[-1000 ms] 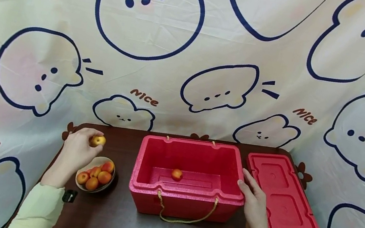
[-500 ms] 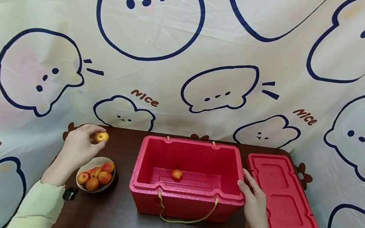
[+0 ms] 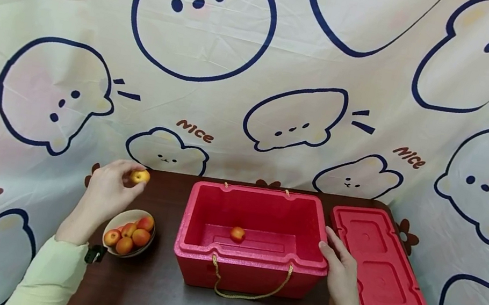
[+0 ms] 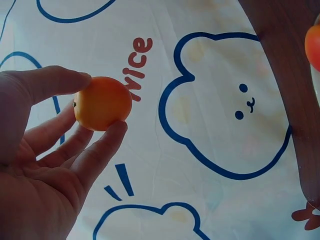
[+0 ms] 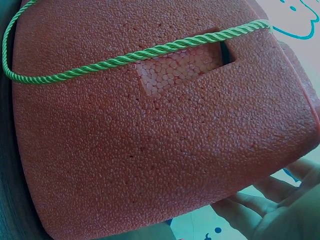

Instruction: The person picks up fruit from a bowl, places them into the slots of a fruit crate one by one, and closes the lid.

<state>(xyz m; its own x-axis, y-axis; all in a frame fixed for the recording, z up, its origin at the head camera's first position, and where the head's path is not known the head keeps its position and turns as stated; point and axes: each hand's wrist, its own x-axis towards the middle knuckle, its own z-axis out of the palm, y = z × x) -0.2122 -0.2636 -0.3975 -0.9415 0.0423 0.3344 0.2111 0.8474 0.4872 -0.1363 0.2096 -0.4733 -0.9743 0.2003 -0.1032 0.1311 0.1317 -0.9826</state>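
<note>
My left hand [image 3: 109, 188] pinches an apricot [image 3: 139, 176] between thumb and fingertips, raised beyond the fruit bowl. Close up in the left wrist view, this apricot [image 4: 103, 104] is smooth and orange, with a small dark stem spot. The cream bowl [image 3: 114, 221] holds several more red-orange apricots [image 3: 140, 238]. One apricot [image 3: 237, 234] lies on the floor of a red foam box [image 3: 247, 278], which stands lidless mid-table. My right hand [image 3: 343, 271] rests against the box's right end, its fingers extended along the outer side; in the right wrist view the fingers [image 5: 247, 212] partly hide behind the box edge.
A red lid [image 3: 386, 270] lies flat on the dark brown table [image 3: 139, 303], to the right of the box. Gold rope handles [image 3: 248, 297] hang on the box's long sides. A curtain [image 3: 228, 133] with bear drawings encloses the back and sides.
My left hand has risen slightly away from me and a little to the right, carrying the apricot. The right hand and box have stayed in place.
</note>
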